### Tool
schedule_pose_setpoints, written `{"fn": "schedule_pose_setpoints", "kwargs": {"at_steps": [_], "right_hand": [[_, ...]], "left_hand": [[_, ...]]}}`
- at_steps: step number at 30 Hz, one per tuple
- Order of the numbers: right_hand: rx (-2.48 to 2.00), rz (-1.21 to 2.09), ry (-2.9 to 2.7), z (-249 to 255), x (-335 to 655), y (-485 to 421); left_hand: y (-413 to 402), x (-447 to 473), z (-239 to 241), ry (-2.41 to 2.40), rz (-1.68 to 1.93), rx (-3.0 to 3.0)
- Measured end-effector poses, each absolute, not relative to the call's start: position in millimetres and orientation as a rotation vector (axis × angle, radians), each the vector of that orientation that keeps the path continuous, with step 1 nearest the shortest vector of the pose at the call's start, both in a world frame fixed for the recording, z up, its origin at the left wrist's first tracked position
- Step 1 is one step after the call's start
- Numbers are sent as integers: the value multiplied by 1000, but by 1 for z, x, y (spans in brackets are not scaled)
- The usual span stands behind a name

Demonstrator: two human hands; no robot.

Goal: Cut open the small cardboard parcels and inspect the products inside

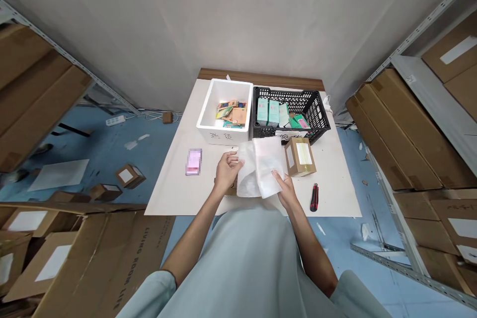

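Observation:
My left hand pinches the left edge of a thin white packing foam sheet. My right hand grips the sheet's lower right part between thumb and fingers. The sheet is folded, with two overlapping flaps, and hangs above the table's front part. Under my left hand and the sheet a brown cardboard piece shows, mostly hidden. To the right of the sheet stands a taped cardboard box with a white label. A red and black box cutter lies beyond my right hand.
On the white tabletop stand a white foam box with small packets and a black plastic crate with green-and-white boxes. A blurred pink item lies at left. Shelves with cartons flank the table; a large open carton stands lower left.

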State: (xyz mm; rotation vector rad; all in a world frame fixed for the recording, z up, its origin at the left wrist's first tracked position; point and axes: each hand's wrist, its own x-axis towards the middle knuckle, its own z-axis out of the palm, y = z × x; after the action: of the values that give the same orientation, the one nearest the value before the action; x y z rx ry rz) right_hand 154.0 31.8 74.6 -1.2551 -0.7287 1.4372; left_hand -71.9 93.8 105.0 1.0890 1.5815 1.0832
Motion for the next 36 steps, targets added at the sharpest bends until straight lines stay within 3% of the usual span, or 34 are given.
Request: {"fn": "schedule_pose_setpoints", "kwargs": {"at_steps": [3,6,9,16,22,28,36], "right_hand": [[-1219,1498,-674,73,152,32],[-1219,1513,-667,70,150,33],[-1224,1519,-701,68,150,34],[-1289,1504,-771,65,156,34],[-1611,774,-1148,72,154,33],[-1358,1093,-1206,79,139,31],[-1452,1082,-968,70,143,38]], "left_hand": [[91,-68,112,1777,1161,1361],[81,-60,125,1580,1238,1496],[74,-50,134,1362,1156,1451],[79,-31,121,1446,1096,1257],[78,-17,115,1488,1137,1154],[77,-17,103,1249,1106,1066],[67,-19,81,1103,979,1074]]}}
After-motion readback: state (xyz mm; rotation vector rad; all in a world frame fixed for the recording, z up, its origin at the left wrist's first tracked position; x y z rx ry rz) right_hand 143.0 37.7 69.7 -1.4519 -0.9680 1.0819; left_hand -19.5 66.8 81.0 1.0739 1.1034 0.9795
